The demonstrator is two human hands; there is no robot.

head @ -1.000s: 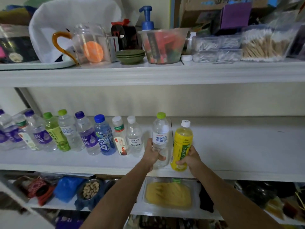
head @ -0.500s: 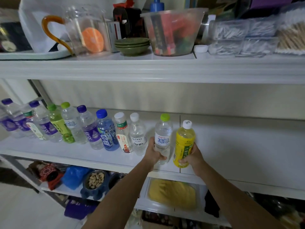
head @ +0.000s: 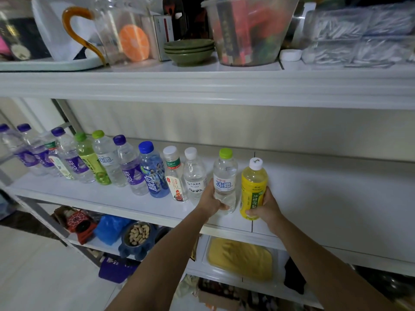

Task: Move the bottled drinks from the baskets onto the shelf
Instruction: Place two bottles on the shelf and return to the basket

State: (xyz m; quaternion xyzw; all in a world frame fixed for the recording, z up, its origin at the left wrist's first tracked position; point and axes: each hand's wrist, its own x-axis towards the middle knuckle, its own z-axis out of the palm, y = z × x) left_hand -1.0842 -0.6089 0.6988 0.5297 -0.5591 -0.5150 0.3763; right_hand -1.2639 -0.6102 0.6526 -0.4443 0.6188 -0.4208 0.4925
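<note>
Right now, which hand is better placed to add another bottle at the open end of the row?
Probably the right hand: it holds the yellow bottle at the row's end, beside the bare shelf.

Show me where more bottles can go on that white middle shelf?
The bare stretch of the white middle shelf lies right of the yellow bottle with the white cap, held by the right hand. A narrow strip runs along the front edge. Left of the clear bottle with the green cap, in the left hand, it's crowded.
</note>
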